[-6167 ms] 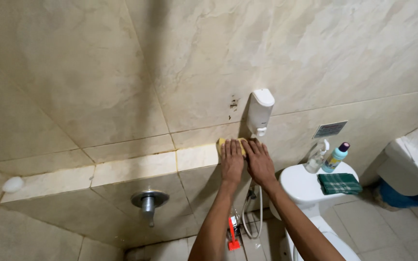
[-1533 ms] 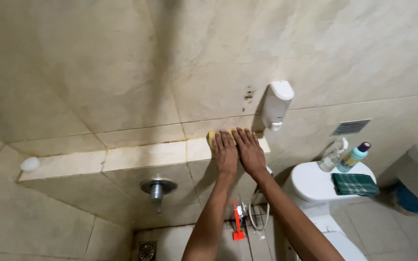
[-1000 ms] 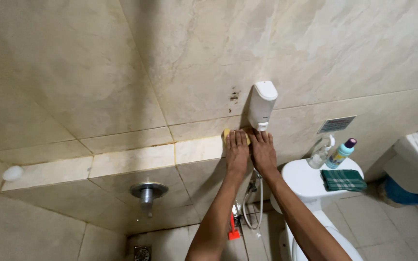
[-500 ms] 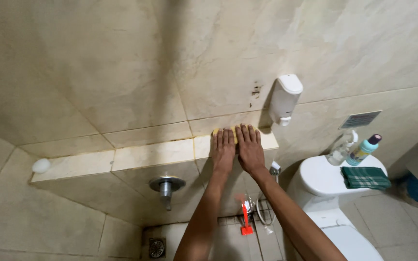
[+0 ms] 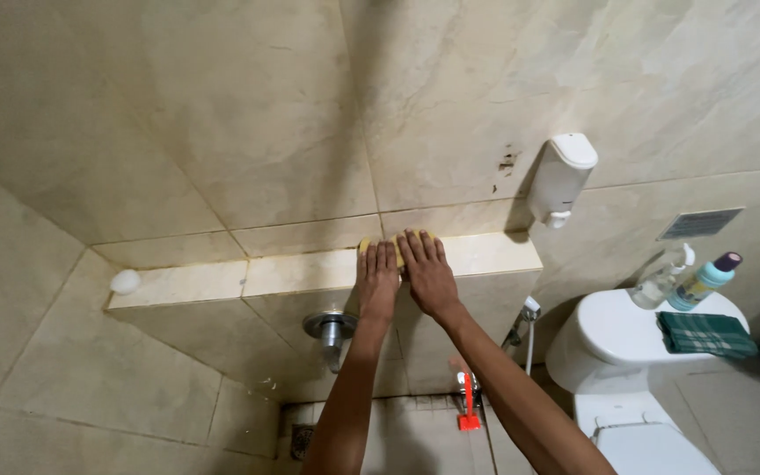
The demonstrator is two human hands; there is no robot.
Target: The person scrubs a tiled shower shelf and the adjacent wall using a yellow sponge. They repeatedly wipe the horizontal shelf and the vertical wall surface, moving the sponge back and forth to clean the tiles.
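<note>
Head view: both hands lie flat, side by side, on a yellow sponge (image 5: 395, 244) on the tiled ledge (image 5: 292, 271); left hand (image 5: 378, 280) and right hand (image 5: 428, 274) press it with fingers extended, not curled round it. Looks like mid-scrub of the ledge top. White soap dispenser (image 5: 560, 179) just right, tap (image 5: 331, 327) below, toilet (image 5: 635, 352) far right. Next stroke likely needs steady downward pressure along the ledge.

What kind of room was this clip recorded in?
A tiled bathroom, it seems. A white toilet stands at right, a wall tap sits below a tiled ledge, and a soap dispenser hangs above. Both hands press a yellow sponge on the ledge.
</note>
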